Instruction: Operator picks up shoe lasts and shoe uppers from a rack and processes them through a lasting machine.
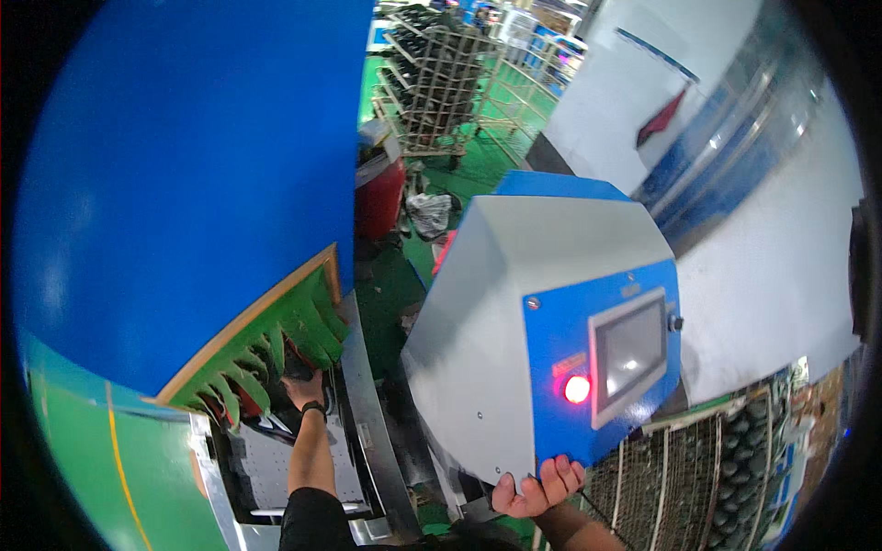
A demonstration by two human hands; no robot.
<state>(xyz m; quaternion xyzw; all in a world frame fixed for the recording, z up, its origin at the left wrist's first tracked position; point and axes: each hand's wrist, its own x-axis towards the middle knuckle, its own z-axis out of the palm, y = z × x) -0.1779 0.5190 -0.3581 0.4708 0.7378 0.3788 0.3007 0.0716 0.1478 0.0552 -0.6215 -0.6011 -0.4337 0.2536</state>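
Note:
My left hand point(301, 389), with a black band at its wrist, reaches in at a curtain of green strips point(308, 332) under a blue machine housing point(202, 184). Its fingers reach a dark object among the strips and are mostly hidden, so I cannot tell their grip. Below the hand lies a pale perforated tray point(266, 473) in a dark frame. My right hand point(542, 489) is palm up at the lower edge of a grey and blue control box point(496, 367). Its fingers are loosely curled and apart, with nothing seen in them.
The control box carries a screen point(629, 356) and a lit red button point(577, 389). A metal rail point(372, 422) runs beside the tray. Wire racks with dark items stand at the back point(432, 92) and lower right point(684, 473). A red bin point(379, 202) and bags sit on the green floor.

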